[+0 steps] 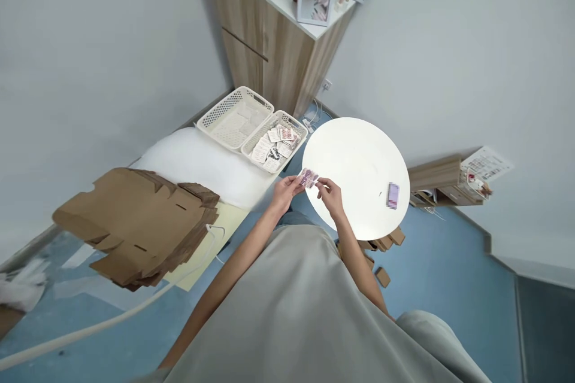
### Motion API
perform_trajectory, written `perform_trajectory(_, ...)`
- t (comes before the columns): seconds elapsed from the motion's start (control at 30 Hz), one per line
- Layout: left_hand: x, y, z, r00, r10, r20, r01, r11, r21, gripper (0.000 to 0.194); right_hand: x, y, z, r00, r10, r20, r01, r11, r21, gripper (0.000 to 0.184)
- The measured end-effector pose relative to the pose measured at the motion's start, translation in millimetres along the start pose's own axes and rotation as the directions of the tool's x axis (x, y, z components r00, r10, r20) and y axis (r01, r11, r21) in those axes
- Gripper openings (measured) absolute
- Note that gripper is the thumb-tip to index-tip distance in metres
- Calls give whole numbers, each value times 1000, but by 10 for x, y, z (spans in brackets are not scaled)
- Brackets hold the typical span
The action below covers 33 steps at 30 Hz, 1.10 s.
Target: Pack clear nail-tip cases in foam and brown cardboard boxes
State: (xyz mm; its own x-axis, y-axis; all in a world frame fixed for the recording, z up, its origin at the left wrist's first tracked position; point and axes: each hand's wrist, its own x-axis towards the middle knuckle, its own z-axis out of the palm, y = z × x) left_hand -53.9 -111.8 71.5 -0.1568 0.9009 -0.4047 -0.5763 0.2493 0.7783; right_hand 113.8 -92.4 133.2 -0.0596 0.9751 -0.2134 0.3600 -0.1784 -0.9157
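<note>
Near the left edge of the round white table (pixel 354 149), my left hand (pixel 286 191) grips a small card of purple and pinkish oval pieces that look like press-on nails (pixel 308 178). My right hand (pixel 330 196) is at the card's right side, thumb and fingers pinched together by a small purple piece at its edge. Whether that piece is still joined to the card is too small to tell. A phone-sized purple item (pixel 392 195), blurred out, lies on the right part of the table.
Left of the table, one white basket (pixel 296 121) holds many small printed cards; another basket (pixel 215 114) holds clear packets. Flattened cardboard boxes (pixel 135 209) are stacked at left. Small brown boxes (pixel 383 277) lie on the floor below the table. A wooden cabinet (pixel 287 42) stands behind.
</note>
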Motion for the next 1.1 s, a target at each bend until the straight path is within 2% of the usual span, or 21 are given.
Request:
perform_trajectory(0.07, -71, 30, 85, 998, 25, 57, -27, 999, 33, 53, -56, -49, -71, 999, 17, -40, -14, 997, 78, 42)
perform_trajectory(0.23, -179, 32, 318, 990, 32, 136, -41, 997, 62, 55, -122, -179, -265, 988, -52, -146, 65, 994, 84, 46)
perform_trajectory(0.47, -257, -112, 690, 976, -36, 217, 20, 997, 74, 51, -212, -14, -669, 973, -92, -212, 116, 987, 106, 47)
perform_trajectory(0.53, -283, -119, 790, 946, -75, 317, 49, 995, 87, 53, -232, 19, -792, 973, -94, -209, 120, 986, 114, 47)
perform_trajectory(0.67, -341, -93, 972, 832, -158, 533, 122, 987, 101, 64, -256, 24, -1014, 982, -134, -136, 160, 966, 203, 43)
perform_trajectory(0.77, -374, -100, 1105, 810, -198, 552, 186, 979, 78, 61, -236, 40, -1154, 984, -154, -88, 171, 954, 245, 41)
perform_trajectory(0.87, -379, -155, 1251, 799, -240, 551, 278, 960, 14, 53, -172, 82, -1282, 985, -149, -88, 165, 964, 207, 43)
perform_trajectory(0.97, -347, -238, 1411, 824, -211, 526, 287, 955, -67, 48, -111, 99, -1411, 974, -143, -175, 166, 979, 120, 43)
perform_trajectory(1.03, -320, -302, 1522, 867, -188, 461, 253, 964, -82, 50, -102, 80, -1490, 955, -145, -258, 167, 984, 63, 41)
perform_trajectory(1.1, -304, -374, 1636, 922, -143, 361, 173, 984, -51, 52, -115, 52, -1549, 950, -141, -278, 157, 987, 35, 39)
